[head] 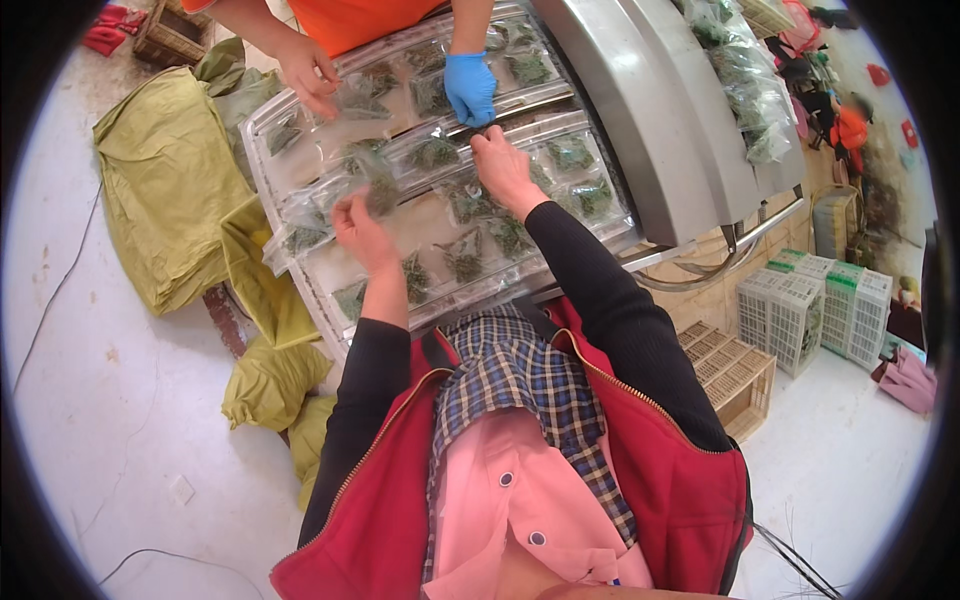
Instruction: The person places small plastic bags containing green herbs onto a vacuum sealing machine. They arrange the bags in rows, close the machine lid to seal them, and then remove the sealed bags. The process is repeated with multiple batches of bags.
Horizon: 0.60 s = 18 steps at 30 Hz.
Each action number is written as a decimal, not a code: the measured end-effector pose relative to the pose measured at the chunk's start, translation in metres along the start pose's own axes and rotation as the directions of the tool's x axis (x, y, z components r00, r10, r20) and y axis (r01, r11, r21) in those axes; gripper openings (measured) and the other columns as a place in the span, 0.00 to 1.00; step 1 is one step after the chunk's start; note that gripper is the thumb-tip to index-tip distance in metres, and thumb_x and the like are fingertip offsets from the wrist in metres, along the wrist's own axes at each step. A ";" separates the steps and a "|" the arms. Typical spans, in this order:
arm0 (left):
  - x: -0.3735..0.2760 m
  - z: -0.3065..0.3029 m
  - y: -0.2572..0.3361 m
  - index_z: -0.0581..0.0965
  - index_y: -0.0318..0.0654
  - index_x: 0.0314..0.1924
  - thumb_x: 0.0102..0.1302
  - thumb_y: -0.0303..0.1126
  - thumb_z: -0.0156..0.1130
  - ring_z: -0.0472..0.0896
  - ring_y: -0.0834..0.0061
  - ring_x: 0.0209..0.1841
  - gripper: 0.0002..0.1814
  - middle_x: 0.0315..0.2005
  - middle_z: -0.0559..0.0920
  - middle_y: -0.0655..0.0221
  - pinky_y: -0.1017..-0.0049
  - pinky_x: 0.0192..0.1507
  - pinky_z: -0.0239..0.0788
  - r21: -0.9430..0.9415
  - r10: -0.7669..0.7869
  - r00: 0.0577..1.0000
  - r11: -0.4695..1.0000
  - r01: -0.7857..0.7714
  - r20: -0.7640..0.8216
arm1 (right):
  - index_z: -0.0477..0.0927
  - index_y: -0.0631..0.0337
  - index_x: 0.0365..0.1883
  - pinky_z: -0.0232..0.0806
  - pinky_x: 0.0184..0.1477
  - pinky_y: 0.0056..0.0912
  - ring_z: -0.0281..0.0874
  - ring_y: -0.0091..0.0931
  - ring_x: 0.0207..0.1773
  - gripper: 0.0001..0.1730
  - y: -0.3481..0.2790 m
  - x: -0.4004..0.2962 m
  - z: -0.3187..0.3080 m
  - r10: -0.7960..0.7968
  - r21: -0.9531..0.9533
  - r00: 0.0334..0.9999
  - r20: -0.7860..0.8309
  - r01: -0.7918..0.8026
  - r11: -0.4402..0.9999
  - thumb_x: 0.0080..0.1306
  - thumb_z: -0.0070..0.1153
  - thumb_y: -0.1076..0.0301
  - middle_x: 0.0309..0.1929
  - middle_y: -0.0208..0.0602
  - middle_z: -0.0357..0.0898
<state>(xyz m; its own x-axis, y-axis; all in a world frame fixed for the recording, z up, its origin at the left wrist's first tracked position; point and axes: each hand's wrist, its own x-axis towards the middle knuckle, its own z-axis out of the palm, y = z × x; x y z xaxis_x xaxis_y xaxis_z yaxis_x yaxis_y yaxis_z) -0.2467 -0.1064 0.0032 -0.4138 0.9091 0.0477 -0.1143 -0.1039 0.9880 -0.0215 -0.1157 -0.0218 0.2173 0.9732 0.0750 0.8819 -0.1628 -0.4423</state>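
Note:
My left hand (366,234) is over the left half of a vacuum packing machine's metal bed (420,221), gripping a clear plastic bag of green plant matter (384,193). At the sealing bar (525,112) across the middle of the bed is my right hand (504,169), its thumb and fingertips close together. Whether they pinch a bag edge cannot be made out. Several similar filled bags lie in rows, among them one bag (460,255) between my forearms. A co-worker's blue-gloved hand (471,86) nearly meets my right fingertips, and the co-worker's bare hand (307,75) is over bags at the far left.
The machine's raised steel lid (637,112) stands on the right, with more filled bags (742,97) on top. Yellow-green woven sacks (161,187) lie left of the bed. Plastic crates (780,300) stand on the right floor. A cable (56,292) crosses the left floor.

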 end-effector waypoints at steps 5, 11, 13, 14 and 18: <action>0.013 -0.027 0.012 0.76 0.36 0.39 0.68 0.33 0.58 0.74 0.81 0.30 0.07 0.28 0.78 0.72 0.80 0.37 0.66 0.003 -0.277 0.957 0.961 0.277 0.088 | 0.76 0.54 0.38 0.71 0.34 0.52 0.80 0.45 0.37 0.05 0.000 0.003 -0.002 -0.033 -0.011 0.999 0.033 0.033 0.999 0.64 0.51 0.69 0.39 0.44 0.72; -0.026 0.015 -0.007 0.78 0.38 0.43 0.65 0.34 0.64 0.75 0.81 0.30 0.10 0.30 0.81 0.73 0.80 0.35 0.65 0.291 -0.674 0.699 0.737 0.610 0.239 | 0.76 0.51 0.40 0.71 0.39 0.50 0.79 0.44 0.41 0.07 0.006 0.007 -0.003 -0.082 0.054 0.996 0.040 0.080 0.995 0.63 0.53 0.68 0.42 0.40 0.73; -0.029 0.025 -0.030 0.79 0.37 0.43 0.64 0.32 0.65 0.76 0.81 0.31 0.09 0.31 0.82 0.73 0.80 0.36 0.66 0.126 -0.655 0.732 0.755 0.644 0.186 | 0.76 0.51 0.39 0.70 0.39 0.49 0.78 0.44 0.42 0.07 0.006 0.010 -0.005 -0.083 0.040 0.992 0.090 0.079 0.996 0.63 0.54 0.68 0.42 0.41 0.73; -0.029 0.029 -0.039 0.79 0.37 0.43 0.64 0.31 0.65 0.77 0.81 0.32 0.09 0.32 0.82 0.73 0.80 0.37 0.67 0.041 -0.647 0.746 0.759 0.650 0.158 | 0.76 0.51 0.39 0.70 0.40 0.49 0.78 0.44 0.42 0.07 0.005 0.011 -0.006 -0.083 0.034 0.990 0.114 0.080 0.996 0.62 0.54 0.68 0.41 0.41 0.73; -0.022 0.039 -0.033 0.79 0.36 0.40 0.65 0.28 0.64 0.78 0.81 0.32 0.06 0.33 0.82 0.72 0.80 0.35 0.70 0.094 -0.374 0.897 0.928 0.361 0.234 | 0.76 0.53 0.38 0.71 0.41 0.48 0.78 0.43 0.43 0.05 0.005 0.016 -0.007 -0.106 0.026 0.987 0.122 0.104 0.994 0.63 0.54 0.68 0.42 0.43 0.72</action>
<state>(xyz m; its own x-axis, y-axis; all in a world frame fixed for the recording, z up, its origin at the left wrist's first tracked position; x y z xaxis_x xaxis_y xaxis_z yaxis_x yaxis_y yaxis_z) -0.1989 -0.1070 -0.0251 -0.1170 0.9493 -0.2919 -0.1704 0.2704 0.9476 -0.0108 -0.1023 -0.0170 0.0694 0.9975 0.0118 0.8885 -0.0564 -0.4555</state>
